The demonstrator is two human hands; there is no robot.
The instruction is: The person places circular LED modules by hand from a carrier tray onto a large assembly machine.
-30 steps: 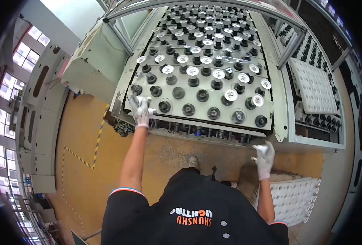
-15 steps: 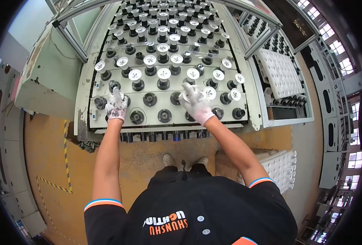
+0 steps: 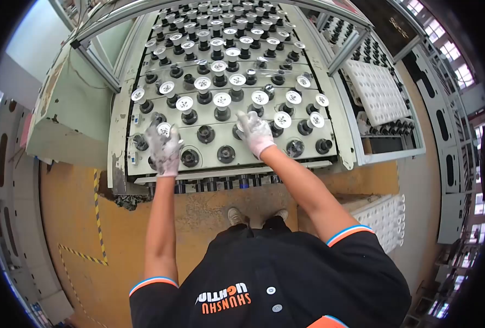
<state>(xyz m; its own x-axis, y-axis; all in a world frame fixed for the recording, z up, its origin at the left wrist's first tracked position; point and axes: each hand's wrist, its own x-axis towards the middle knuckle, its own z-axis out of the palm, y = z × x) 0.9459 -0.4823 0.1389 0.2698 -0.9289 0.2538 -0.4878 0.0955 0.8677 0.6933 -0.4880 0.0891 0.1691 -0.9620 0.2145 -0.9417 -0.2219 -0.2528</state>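
My left hand, in a stained white glove and smeared by motion, is at the front left of the machine bed. Its fingers are closed around a lamp cup with a white, dark-marked disc. My right hand, also gloved, bends its fingers down over a black socket in the front rows. What its fingertips hold, if anything, is hidden. Between my hands stand a bare black socket and another. Just behind them, white-topped lamp cups sit upright in their sockets.
Many more lamp cups fill the rows behind, under a metal frame. A white perforated tray lies on the rack at right. Another perforated tray is low at my right. A green cabinet stands at left.
My left hand has drawn back slightly from the black socket, and the white disc shows more fully between its fingers. My right hand has shifted left and down over a socket. The view has moved slightly.
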